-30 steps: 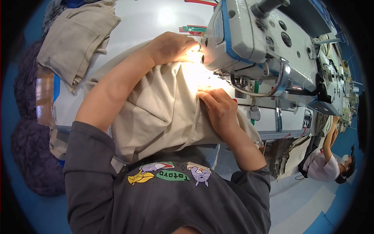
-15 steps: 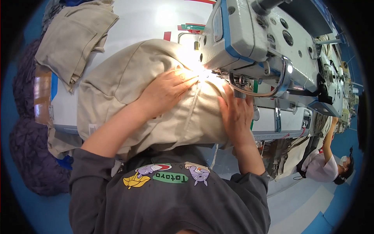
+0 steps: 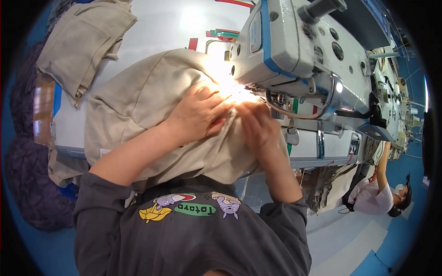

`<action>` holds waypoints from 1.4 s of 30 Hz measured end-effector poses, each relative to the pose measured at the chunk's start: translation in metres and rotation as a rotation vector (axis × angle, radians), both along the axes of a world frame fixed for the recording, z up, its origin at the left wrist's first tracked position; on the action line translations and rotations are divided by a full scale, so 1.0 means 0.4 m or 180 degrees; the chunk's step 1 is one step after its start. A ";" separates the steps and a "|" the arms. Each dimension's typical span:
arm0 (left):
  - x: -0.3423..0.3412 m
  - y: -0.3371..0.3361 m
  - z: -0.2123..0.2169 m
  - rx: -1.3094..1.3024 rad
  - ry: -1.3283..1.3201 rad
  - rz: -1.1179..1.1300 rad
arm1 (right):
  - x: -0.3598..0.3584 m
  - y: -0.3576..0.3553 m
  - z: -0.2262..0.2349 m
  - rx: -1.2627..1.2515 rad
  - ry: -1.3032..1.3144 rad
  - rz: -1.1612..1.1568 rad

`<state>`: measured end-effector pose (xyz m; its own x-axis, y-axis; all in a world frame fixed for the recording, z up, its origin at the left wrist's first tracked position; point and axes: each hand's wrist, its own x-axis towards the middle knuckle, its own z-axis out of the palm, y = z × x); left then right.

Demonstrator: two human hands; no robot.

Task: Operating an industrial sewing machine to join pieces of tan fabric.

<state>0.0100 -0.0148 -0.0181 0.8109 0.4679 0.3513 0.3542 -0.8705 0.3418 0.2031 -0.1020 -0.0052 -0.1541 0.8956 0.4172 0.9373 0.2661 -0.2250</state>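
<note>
A large piece of beige fabric (image 3: 133,101) lies bunched on the sewing machine table and hangs over its front edge. A raised seam or fold runs down it between my hands. My left hand (image 3: 195,115) is closed on the fabric just left of the needle area, thumb tucked by the fold. Close beside it, my right hand (image 3: 260,124) reaches in on the right side of the fold, its fingers smeared by motion. Glare from the lamp of the white and blue sewing machine (image 3: 287,46) hides the needle and the fingertips.
A stack of beige cut pieces (image 3: 83,41) lies at the far left of the table. Dark purple-grey fabric (image 3: 39,184) is heaped beyond the left edge. A curved metal guard (image 3: 332,94) sticks out right of my hands. Another person (image 3: 373,195) works at the far right.
My right hand has moved left from the fabric's right side to beside the needle area, near my left hand. My left thumb now shows by the fold, which stands up more.
</note>
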 end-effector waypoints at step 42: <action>-0.003 0.077 0.006 -0.0152 0.0067 -0.0131 | 0.177 0.064 -0.125 -0.1155 0.1929 -0.0787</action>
<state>0.0089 0.0159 -0.0156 0.8368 0.4498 0.3120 0.3260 -0.8673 0.3760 0.2738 -0.0764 -0.0552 0.2325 0.9719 0.0368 0.6441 -0.1255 -0.7546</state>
